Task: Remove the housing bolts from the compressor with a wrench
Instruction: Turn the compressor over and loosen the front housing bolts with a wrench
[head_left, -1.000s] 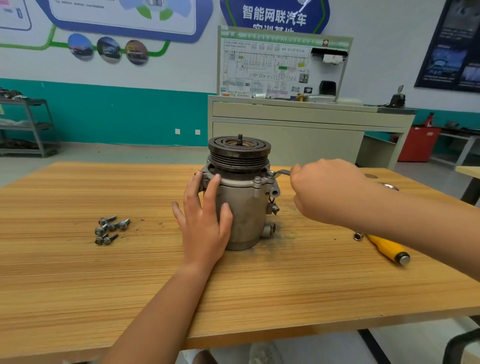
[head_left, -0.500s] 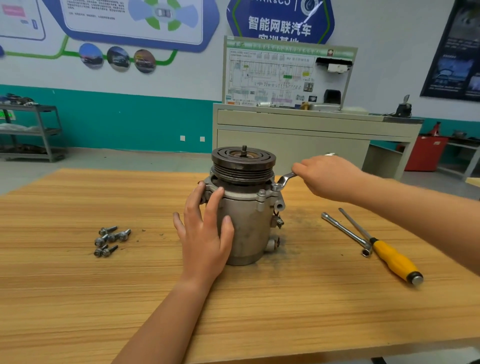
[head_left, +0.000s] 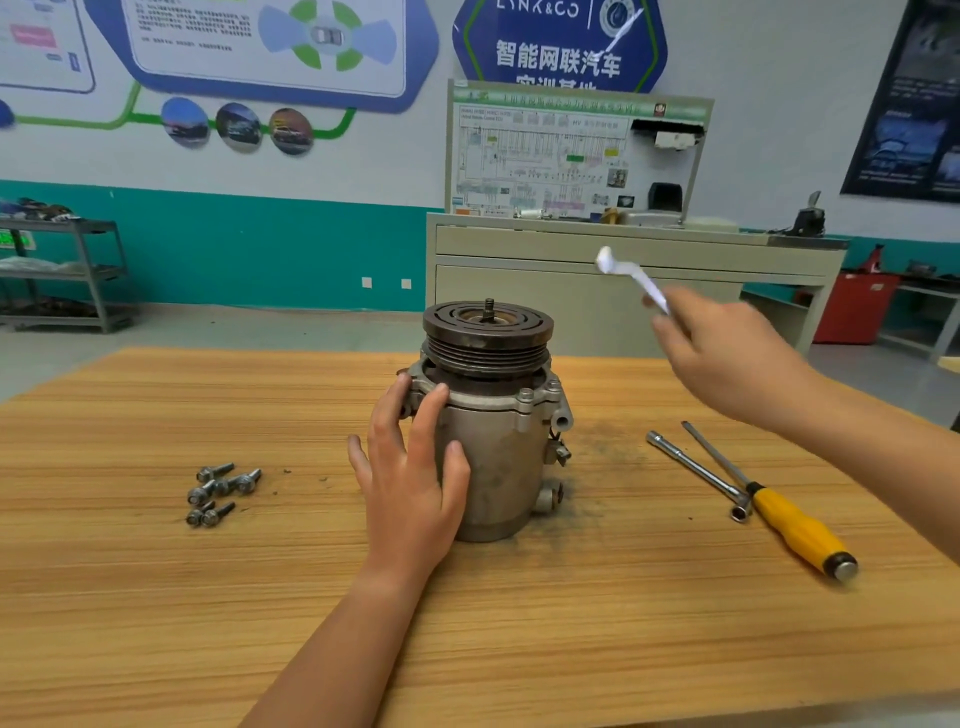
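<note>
Lifted clear of the flange, the slim silver steel wrench (head_left: 631, 278) now rides high in the right hand (head_left: 727, 358), fingers curled round its shank. The left hand (head_left: 410, 478) presses flat-fingered against the grey cast-metal compressor (head_left: 493, 441), upright mid-tabletop (head_left: 156, 597). It looks heavy, rigid and greasy, best steadied by its body.

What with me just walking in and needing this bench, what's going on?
A person steadies the compressor with the left hand flat against its side. The right hand holds a wrench in the air, clear of it. Loose bolts lie on the table left of it; a socket bar and yellow-handled screwdriver right of it.
</note>
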